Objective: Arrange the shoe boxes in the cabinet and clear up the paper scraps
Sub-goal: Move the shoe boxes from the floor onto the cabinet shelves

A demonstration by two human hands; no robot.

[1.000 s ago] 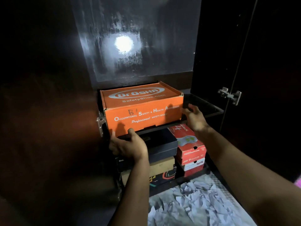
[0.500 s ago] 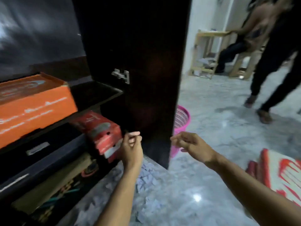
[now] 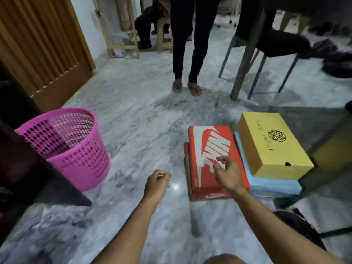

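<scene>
A red shoe box (image 3: 207, 149) with a white logo lies on the marble floor, on top of another red box. To its right a yellow shoe box (image 3: 270, 145) rests on a light blue box (image 3: 274, 184). My right hand (image 3: 228, 173) hovers over the near end of the red box with fingers loosely apart, holding nothing. My left hand (image 3: 157, 182) is left of that box above the floor, fingers curled and empty. White paper scraps (image 3: 59, 221) lie blurred at the lower left. The dark cabinet door (image 3: 28, 164) shows at the left edge.
A pink mesh basket (image 3: 76, 149) stands on the floor beside the cabinet door. A person's legs (image 3: 187, 54) stand ahead in sandals. A dark chair (image 3: 270, 44) and table legs are at the upper right. A wooden door (image 3: 43, 44) is at the upper left.
My view has swung right, from the cabinet shelves to the floor. Both hands have left the orange box on the shelf and now reach toward the red box.
</scene>
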